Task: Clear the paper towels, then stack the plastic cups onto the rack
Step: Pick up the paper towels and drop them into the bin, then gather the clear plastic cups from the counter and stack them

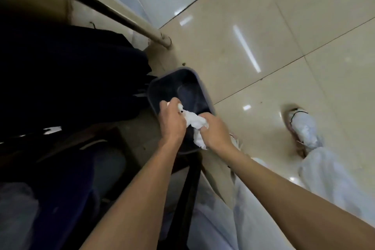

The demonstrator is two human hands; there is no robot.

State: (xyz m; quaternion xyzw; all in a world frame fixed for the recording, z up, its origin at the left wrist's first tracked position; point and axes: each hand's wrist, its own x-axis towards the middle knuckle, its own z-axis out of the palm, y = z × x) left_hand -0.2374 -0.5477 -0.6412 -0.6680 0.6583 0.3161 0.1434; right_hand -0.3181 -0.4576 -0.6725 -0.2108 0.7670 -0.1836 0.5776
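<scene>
A crumpled wad of white paper towels [195,123] is held between both hands, directly above the open mouth of a dark bin [174,85] standing on the floor. My left hand [172,122] grips the wad's left end, and a small scrap of paper shows at its fingertips. My right hand [216,131] is closed on the wad's right side, with a loose fold of towel hanging below it. The bin looks dark inside; I cannot make out what it holds. No plastic cups and no rack appear in view.
Glossy beige floor tiles [274,36] fill the right half. My white-trousered leg and white shoe [304,128] stand to the right of the bin. A metal leg or pole [125,20] slants down at upper left. Dark furniture or bags [60,77] crowd the left side.
</scene>
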